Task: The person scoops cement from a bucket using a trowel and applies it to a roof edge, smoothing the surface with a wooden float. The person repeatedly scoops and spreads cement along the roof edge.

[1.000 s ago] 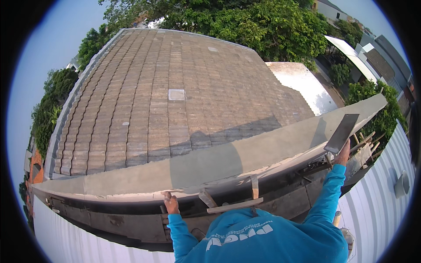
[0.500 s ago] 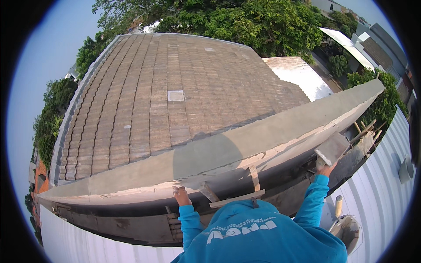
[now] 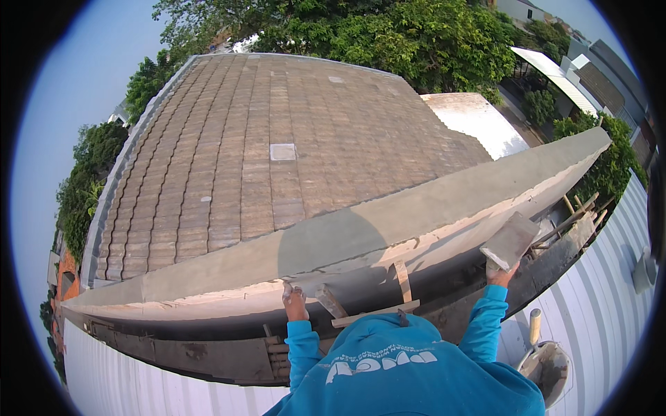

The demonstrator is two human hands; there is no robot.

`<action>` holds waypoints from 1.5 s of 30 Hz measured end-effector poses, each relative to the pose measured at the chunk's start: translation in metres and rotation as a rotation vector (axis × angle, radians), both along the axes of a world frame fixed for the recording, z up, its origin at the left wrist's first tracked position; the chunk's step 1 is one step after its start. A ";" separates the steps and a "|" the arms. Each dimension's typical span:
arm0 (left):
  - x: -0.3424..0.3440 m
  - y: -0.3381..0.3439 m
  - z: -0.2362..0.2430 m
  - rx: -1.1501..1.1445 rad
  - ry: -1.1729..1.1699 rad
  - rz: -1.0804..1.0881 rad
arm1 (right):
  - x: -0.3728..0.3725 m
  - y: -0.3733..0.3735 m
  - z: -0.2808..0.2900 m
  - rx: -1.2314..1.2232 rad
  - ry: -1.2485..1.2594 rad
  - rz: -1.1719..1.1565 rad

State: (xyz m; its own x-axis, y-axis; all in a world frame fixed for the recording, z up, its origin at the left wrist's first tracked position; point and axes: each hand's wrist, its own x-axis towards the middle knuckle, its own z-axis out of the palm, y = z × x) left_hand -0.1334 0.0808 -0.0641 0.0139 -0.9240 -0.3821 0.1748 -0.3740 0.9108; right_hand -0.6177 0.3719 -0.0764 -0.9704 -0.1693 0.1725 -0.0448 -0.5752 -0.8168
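Left hand (image 3: 294, 299), just below centre-left: fingers bent at the lower edge of the plastered wall top (image 3: 340, 234), grip can't tell. Wall top spans mid-frame above both hands, long axis rising left to upper right. Right hand (image 3: 499, 273), right of centre: closed on lower end of grey rectangular float (image 3: 511, 239); float points up-right, roughly along the wall, nearer this hand. Bucket (image 3: 547, 374) lower right.

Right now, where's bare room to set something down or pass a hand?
Bare: ledge top, beside tiled roof, can't tell if dry; metal roof between bucket and grey pail. Crowded: below the ledge, braces between left hand and right hand; sticks right of flat tool.
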 end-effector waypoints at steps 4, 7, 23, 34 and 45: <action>0.004 0.001 0.006 0.035 0.053 0.042 | 0.003 -0.007 0.000 -0.122 -0.087 0.090; 0.010 0.004 0.009 -0.043 -0.011 0.013 | 0.008 -0.015 0.001 -0.255 -0.205 0.123; 0.030 -0.004 0.011 -0.038 0.033 0.043 | 0.022 -0.026 0.002 -0.346 -0.376 0.125; 0.031 -0.009 0.026 -0.049 0.033 0.035 | 0.031 -0.037 0.020 -0.336 -0.382 0.135; 0.028 -0.012 0.028 -0.020 0.068 0.051 | 0.028 -0.037 0.001 -0.166 -0.249 0.066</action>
State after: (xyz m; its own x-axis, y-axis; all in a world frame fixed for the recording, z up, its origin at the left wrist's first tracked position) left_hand -0.1054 0.0693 -0.0365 0.0354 -0.9304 -0.3650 0.2549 -0.3447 0.9034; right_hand -0.5901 0.3351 -0.0751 -0.9740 -0.2231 -0.0390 0.1873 -0.6966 -0.6925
